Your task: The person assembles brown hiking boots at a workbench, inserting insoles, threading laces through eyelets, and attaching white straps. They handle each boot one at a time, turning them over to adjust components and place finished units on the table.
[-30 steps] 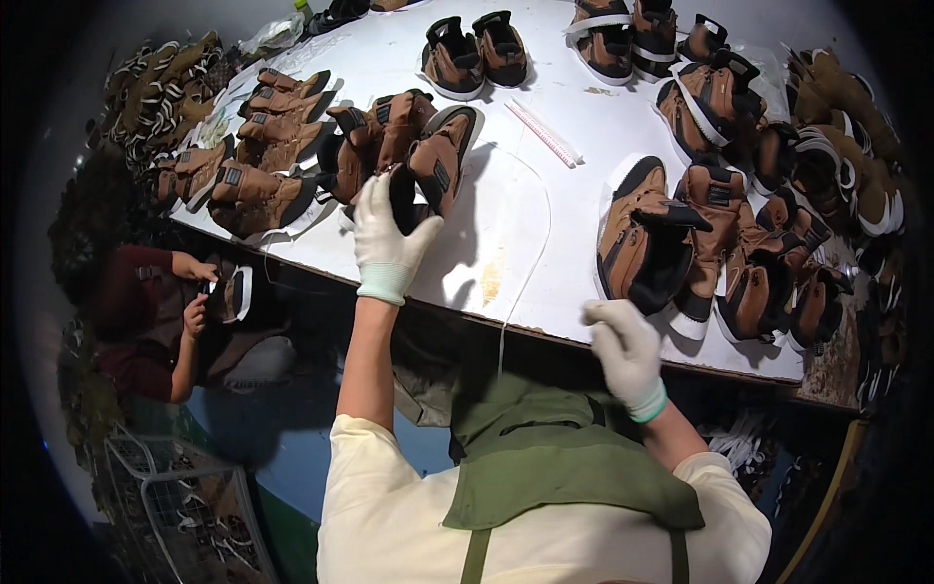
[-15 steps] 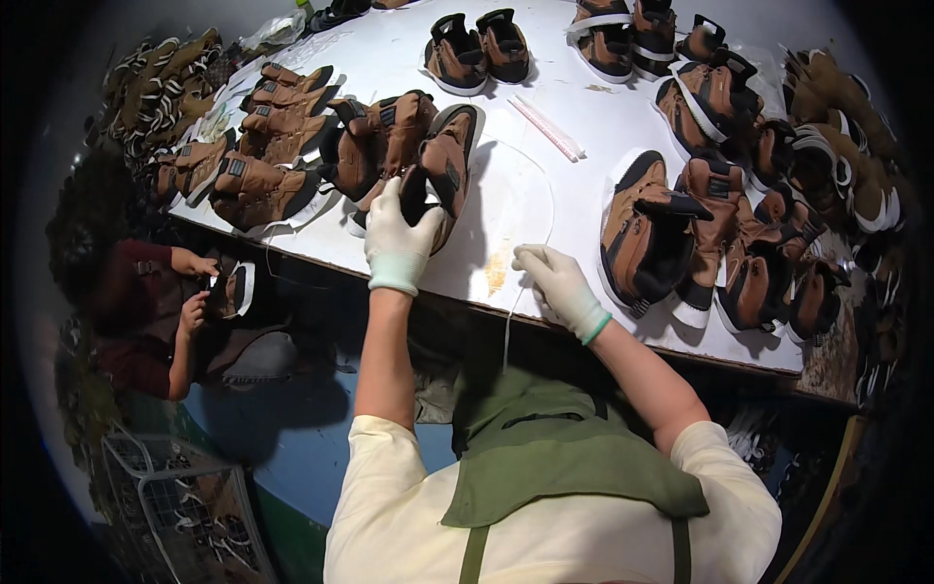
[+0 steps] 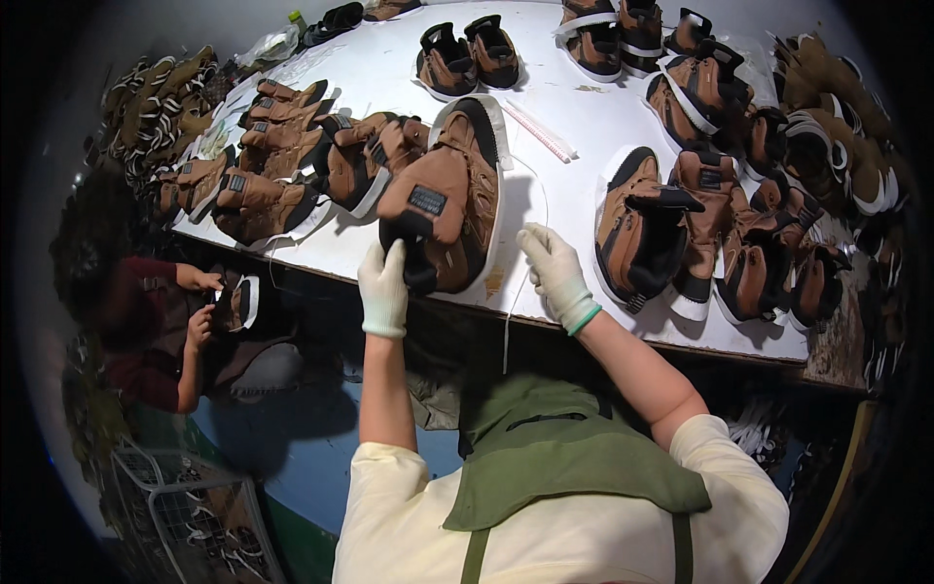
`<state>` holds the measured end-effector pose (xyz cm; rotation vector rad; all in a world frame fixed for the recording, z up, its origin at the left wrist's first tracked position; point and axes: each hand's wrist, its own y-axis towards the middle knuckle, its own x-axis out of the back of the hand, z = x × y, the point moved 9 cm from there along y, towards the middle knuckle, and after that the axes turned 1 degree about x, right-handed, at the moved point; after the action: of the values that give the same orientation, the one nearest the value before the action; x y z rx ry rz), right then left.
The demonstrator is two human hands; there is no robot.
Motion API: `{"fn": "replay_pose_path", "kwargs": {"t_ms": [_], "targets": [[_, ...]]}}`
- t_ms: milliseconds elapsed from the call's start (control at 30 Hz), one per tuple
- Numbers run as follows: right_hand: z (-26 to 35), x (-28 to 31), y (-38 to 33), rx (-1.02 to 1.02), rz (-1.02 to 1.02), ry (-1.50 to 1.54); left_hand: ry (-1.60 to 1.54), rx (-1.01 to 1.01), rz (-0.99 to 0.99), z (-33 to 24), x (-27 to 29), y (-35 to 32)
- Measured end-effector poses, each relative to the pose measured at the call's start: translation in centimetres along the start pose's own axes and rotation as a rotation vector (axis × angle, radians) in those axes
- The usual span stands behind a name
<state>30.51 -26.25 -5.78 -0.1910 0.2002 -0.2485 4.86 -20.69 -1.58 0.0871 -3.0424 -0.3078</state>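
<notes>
the white table (image 3: 370,58) is the place to reckon from. over its near edge, left of the middle, a brown-and-black shoe (image 3: 479,195) stands tilted, toe pointing toward the table's far side; whether its sole touches the top cannot be told. the gloved left hand (image 3: 384,292) is clamped on the shoe's black collar, at the table's near edge. the gloved right hand (image 3: 553,273) is over the same edge, farther right, apart from the shoe, fingers curled; a thin white cord (image 3: 546,200) passes beside it, though whether the fingers pinch it cannot be told. on the table's left part are more brown shoes (image 3: 255,206), on its right part another group (image 3: 702,229), and toward its far side a white strip with red marks (image 3: 541,130). left of the table, a co-worker (image 3: 146,316) handles a dark shoe (image 3: 245,303).
</notes>
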Motion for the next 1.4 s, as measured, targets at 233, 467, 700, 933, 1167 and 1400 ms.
{"fn": "replay_pose_path", "kwargs": {"t_ms": [233, 467, 700, 933, 1167, 1400], "targets": [[0.8, 1.1, 0.9, -0.025, 0.095, 0.114, -0.37, 0.173, 0.075, 2.0, -2.0, -3.7], [1.9, -1.0, 0.7, 0.199, -0.006, 0.14, -0.285, 0.055, 0.223, 1.3, -3.6, -3.7], [-0.8, 4.9, 2.8, 0.209, 0.189, 0.221, 0.025, 0.041, 0.02, 5.3, -3.7, -1.6], [4.6, 6.6, -1.5, 0.425, 0.213, 0.275, 0.52, 0.094, -0.04, 4.6, -5.6, -3.7], [5.2, 7.5, -4.2, 0.472, 0.276, 0.32, 0.407, -0.056, -0.023, 4.3, -7.4, -0.2], [4.2, 7.5, -4.4, 0.411, 0.248, 0.332, 0.37, -0.086, -0.099, 4.3, -5.4, 1.2]]}}
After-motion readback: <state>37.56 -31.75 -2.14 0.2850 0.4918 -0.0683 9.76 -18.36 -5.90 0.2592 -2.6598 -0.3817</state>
